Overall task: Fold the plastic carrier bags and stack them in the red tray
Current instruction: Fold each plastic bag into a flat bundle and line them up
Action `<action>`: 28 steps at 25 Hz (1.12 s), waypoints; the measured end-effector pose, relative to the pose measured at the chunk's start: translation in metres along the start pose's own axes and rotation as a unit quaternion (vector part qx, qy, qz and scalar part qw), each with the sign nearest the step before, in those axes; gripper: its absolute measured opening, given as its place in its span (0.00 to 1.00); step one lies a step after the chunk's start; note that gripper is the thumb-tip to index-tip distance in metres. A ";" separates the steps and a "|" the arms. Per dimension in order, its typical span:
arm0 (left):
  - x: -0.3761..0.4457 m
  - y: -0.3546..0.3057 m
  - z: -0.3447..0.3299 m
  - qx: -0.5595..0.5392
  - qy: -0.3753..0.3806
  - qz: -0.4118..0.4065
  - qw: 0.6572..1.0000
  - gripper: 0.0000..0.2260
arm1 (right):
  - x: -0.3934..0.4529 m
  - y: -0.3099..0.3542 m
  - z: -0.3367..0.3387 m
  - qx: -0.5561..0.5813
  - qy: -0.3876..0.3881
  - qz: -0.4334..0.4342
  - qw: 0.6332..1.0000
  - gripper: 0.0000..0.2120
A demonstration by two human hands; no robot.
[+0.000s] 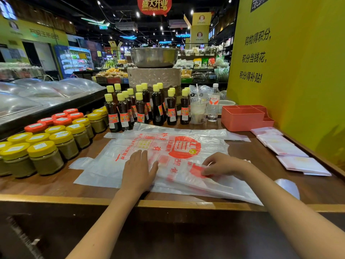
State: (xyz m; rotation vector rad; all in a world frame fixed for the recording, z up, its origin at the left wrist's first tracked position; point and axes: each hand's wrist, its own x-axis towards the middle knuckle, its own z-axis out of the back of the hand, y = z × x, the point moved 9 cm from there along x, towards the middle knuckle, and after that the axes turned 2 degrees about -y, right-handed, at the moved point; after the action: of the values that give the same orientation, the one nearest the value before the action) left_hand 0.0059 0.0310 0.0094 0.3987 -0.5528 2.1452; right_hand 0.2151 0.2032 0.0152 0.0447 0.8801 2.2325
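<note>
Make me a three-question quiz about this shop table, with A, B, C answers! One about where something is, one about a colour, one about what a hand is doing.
1. Where is the red tray?
A. At the far right of the table, by the yellow wall
B. Among the jars on the left
C. Under the spread bag

2. What colour are the caps on the dark sauce bottles?
A. Blue
B. Yellow
C. Black

3. What is the left hand doing?
A. Lifting a bottle
B. Resting flat on the spread plastic bag
C. Holding a jar

Answers:
1. A: the tray stands beside the yellow wall, behind the folded bags.
2. B: every bottle has a yellow cap.
3. B: its fingers lie straight on the bag, while the right hand pinches the bag's red-printed part.
</note>
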 end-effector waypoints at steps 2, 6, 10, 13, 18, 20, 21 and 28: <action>0.000 -0.001 0.003 -0.021 -0.001 0.002 1.000 0.28 | 0.001 -0.007 0.007 0.102 -0.050 -0.012 0.993 0.07; -0.004 -0.015 0.003 -0.063 0.014 -0.047 0.997 0.23 | 0.002 -0.018 0.014 0.251 -0.142 -0.086 0.954 0.09; -0.009 -0.033 0.000 -0.122 0.084 -0.096 0.984 0.21 | 0.005 0.007 -0.007 0.420 -0.111 -0.095 0.896 0.05; -0.017 -0.054 -0.006 -0.135 0.126 -0.143 0.972 0.23 | 0.008 0.026 -0.020 0.441 -0.065 -0.060 0.893 0.11; -0.019 -0.082 -0.009 -0.069 0.109 -0.226 0.966 0.23 | 0.001 0.019 0.000 0.104 -0.191 0.129 0.967 0.11; -0.021 -0.083 -0.005 -0.046 0.088 -0.251 0.963 0.22 | -0.006 0.014 -0.013 0.012 -0.169 0.191 0.967 0.13; -0.023 -0.086 -0.004 -0.038 0.085 -0.270 0.958 0.22 | -0.007 0.008 -0.020 -0.026 -0.155 0.201 0.967 0.14; -0.023 -0.099 -0.022 -0.043 0.159 -0.275 0.947 0.21 | -0.005 -0.010 -0.032 -0.047 -0.140 0.201 0.968 0.18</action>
State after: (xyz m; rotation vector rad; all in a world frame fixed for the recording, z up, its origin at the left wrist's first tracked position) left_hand 0.0972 0.0797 0.0043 0.1290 -0.3007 1.5953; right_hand 0.2158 0.1868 -0.0144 0.5229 0.6510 2.5538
